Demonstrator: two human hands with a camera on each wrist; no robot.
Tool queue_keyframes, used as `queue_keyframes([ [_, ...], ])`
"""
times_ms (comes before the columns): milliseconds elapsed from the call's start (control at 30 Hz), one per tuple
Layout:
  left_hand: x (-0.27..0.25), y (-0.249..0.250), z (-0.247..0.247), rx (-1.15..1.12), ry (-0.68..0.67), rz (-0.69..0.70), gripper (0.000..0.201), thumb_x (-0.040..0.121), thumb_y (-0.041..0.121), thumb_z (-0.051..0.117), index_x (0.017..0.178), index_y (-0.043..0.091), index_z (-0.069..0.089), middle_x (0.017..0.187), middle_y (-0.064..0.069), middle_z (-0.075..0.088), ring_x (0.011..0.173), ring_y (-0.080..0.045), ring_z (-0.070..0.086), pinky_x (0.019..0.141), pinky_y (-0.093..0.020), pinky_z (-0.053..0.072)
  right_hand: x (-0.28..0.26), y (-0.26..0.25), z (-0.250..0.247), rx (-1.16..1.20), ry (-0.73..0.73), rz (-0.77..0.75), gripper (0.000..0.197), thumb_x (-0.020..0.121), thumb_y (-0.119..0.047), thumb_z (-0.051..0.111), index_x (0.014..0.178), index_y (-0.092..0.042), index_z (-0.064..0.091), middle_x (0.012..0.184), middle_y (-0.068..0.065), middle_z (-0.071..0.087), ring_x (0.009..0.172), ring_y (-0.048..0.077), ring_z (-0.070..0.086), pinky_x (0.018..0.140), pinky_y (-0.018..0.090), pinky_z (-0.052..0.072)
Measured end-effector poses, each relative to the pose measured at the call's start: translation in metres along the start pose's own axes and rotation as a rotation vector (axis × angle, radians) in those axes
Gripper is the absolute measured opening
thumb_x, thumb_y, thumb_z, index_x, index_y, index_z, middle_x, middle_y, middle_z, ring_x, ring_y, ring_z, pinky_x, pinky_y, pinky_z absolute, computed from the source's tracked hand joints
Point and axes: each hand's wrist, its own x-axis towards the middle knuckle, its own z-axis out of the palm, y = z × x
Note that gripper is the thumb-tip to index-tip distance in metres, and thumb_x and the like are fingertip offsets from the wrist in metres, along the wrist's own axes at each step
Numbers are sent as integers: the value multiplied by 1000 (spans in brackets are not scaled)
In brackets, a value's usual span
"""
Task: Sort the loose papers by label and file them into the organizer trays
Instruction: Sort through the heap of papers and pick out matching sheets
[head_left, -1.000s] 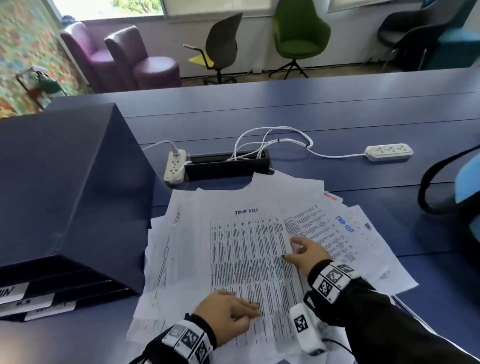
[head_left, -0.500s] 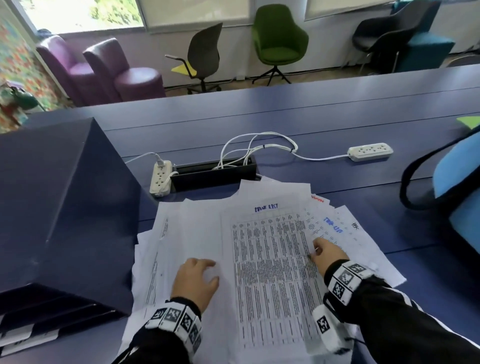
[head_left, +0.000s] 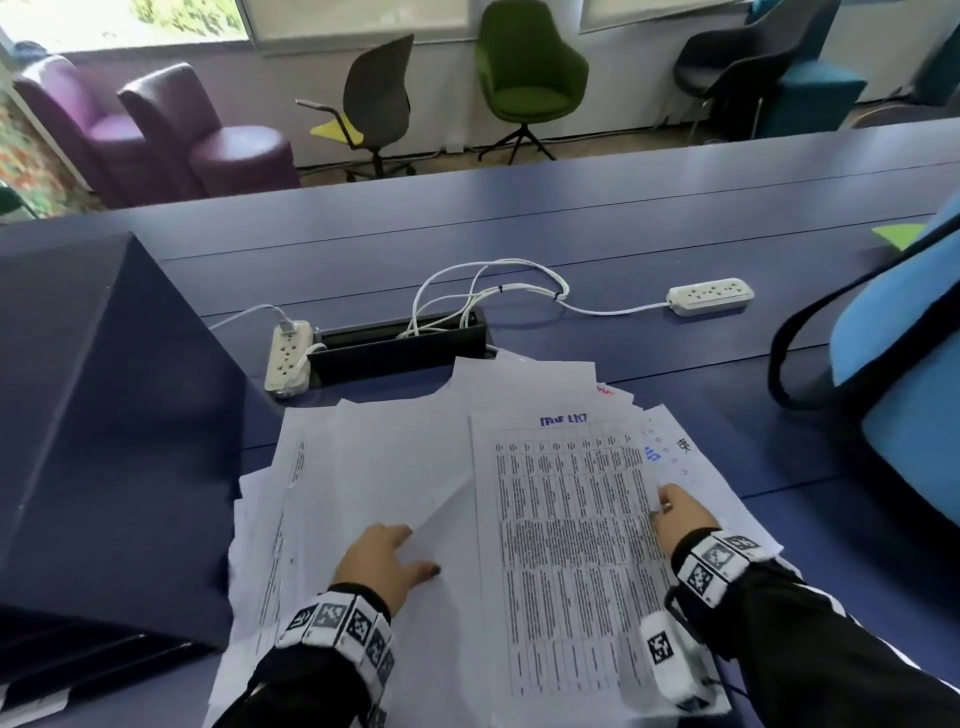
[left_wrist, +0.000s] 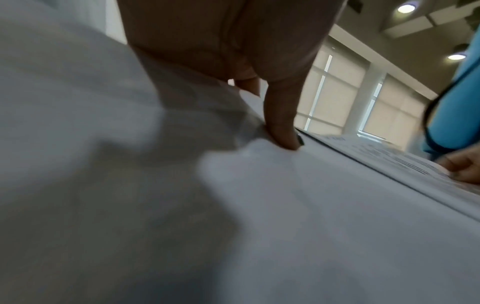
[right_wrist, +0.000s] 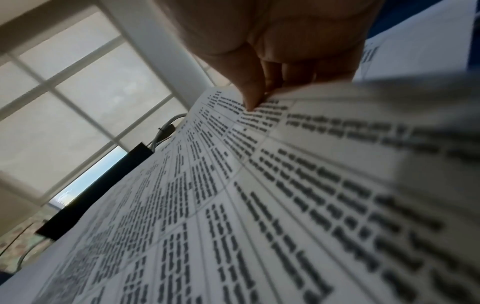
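Note:
A loose pile of papers (head_left: 363, 467) lies spread on the blue table (head_left: 571, 223) in the head view. On top at the right is a printed sheet (head_left: 566, 525) headed in blue handwriting. My right hand (head_left: 675, 512) pinches its right edge; in the right wrist view the thumb (right_wrist: 249, 90) lies on the print with the fingers behind the printed sheet (right_wrist: 259, 205). My left hand (head_left: 384, 558) rests on blank sheets left of it, fingertips at a raised sheet edge. The thumb (left_wrist: 283, 135) presses the paper (left_wrist: 285, 205). The dark blue organizer (head_left: 104, 415) stands at the left.
Beyond the papers sit a black cable box (head_left: 400, 348), a white power strip (head_left: 285, 358) and a second strip (head_left: 709, 296) joined by white cords. A blue bag with a black strap (head_left: 898, 353) stands at the right. Chairs line the far wall.
My left hand left the printed sheet's lower edge and moved left onto the blank sheets. The printed sheet slid right with my right hand on its edge, uncovering blank paper.

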Motion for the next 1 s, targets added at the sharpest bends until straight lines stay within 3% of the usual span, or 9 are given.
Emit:
queue_keyframes([
  [100,0,-7,-19,-105,147,-24,19,84,33,64,92,18,56,101,-8,63,96,-27,60,72,-27,40,5,3,0,-1,19,18,5,94,-7,42,92,-11,42,91,13,53,80,23,46,71,23,32],
  [167,-1,-16,-30,-160,242,-72,11,88,28,59,94,20,54,93,-7,65,91,-29,61,70,-28,41,8,3,1,12,26,16,5,94,-6,42,92,-11,42,89,11,52,80,24,46,71,24,32],
  [300,-1,-31,-38,-279,330,-114,16,92,19,53,107,17,59,99,-12,68,91,-32,61,80,-35,47,14,5,6,-27,18,14,4,93,-8,45,91,-12,43,89,11,51,80,23,46,71,23,33],
  [467,-14,-21,-53,-472,593,-80,16,96,17,46,107,14,57,91,-11,64,81,-31,56,71,-31,40,22,6,5,-53,-18,27,2,93,-12,47,90,-12,47,90,10,53,81,23,47,72,24,34],
  [567,-25,-10,-66,-550,678,-18,14,97,16,45,104,17,57,84,-4,59,78,-28,53,70,-31,39,23,6,6,-45,-17,19,3,93,-12,49,90,-12,47,94,12,57,81,23,49,72,24,35],
  [800,-39,-8,-106,-476,682,21,11,94,18,49,96,22,59,82,-1,64,77,-24,57,66,-31,40,24,8,6,-59,-14,-4,1,93,-13,49,93,-12,48,97,13,59,83,24,50,73,26,36],
  [900,-51,-2,-131,-409,786,39,11,94,17,49,100,20,58,83,2,60,77,-21,53,69,-30,37,22,10,4,-58,-24,-23,0,94,-13,48,93,-13,48,91,8,54,81,22,49,72,25,34],
  [1000,-64,8,-148,-419,902,114,14,95,18,49,106,20,58,89,6,59,82,-17,52,73,-29,37,23,11,3,-79,-29,-35,8,93,-14,51,99,-10,53,97,12,59,83,23,50,74,26,36],
])
